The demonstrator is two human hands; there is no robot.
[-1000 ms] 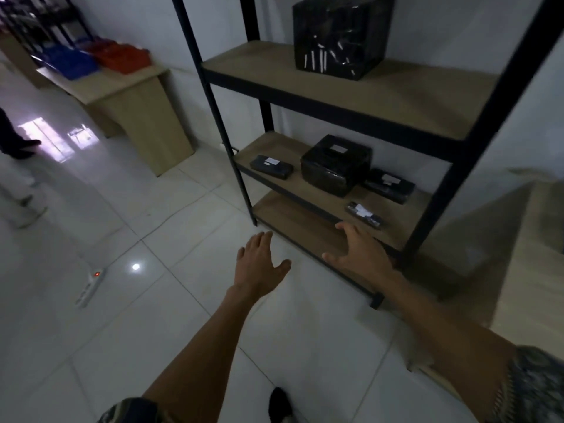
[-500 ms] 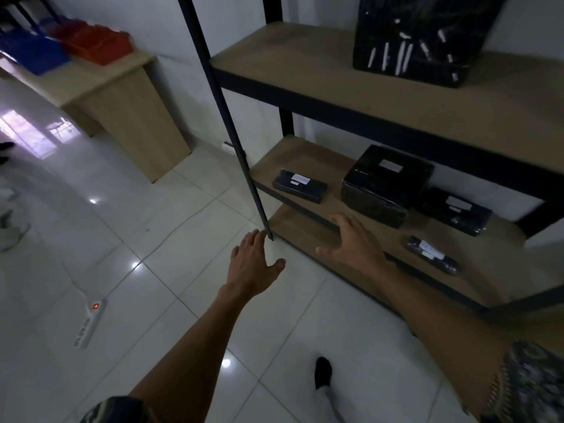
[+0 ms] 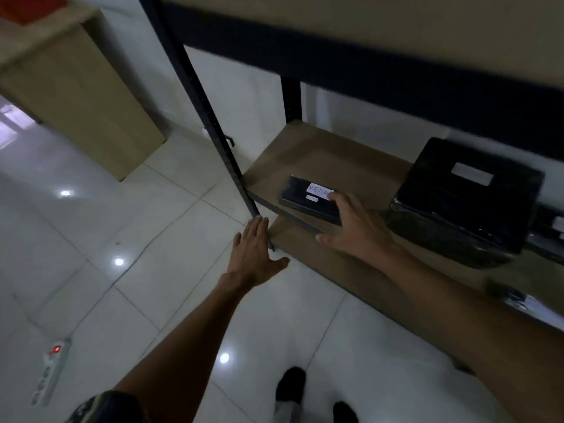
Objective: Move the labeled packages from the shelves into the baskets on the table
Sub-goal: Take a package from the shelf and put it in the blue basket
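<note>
A flat black package [image 3: 305, 196] with a white handwritten label lies near the left end of the middle shelf board [image 3: 329, 154]. My right hand [image 3: 354, 227] reaches over its right end with fingers spread, a fingertip touching the label; it grips nothing. My left hand [image 3: 256, 254] hovers open over the floor beside the shelf's front left post [image 3: 213, 129]. A large black wrapped box [image 3: 464, 203] with a white label stands to the right on the same board. Another small labeled package [image 3: 515, 297] shows blurred at the far right.
The upper shelf board [image 3: 366, 22] overhangs the scene. A wooden table [image 3: 76, 96] stands at the back left, a red basket [image 3: 27, 7] on its top. A white power strip [image 3: 48, 370] lies on the tiled floor. My feet [image 3: 290, 386] are near the bottom.
I have moved closer to the shelf and bent lower. My right hand moved forward from in front of the shelf onto the flat labeled package. My left hand stayed open near the post.
</note>
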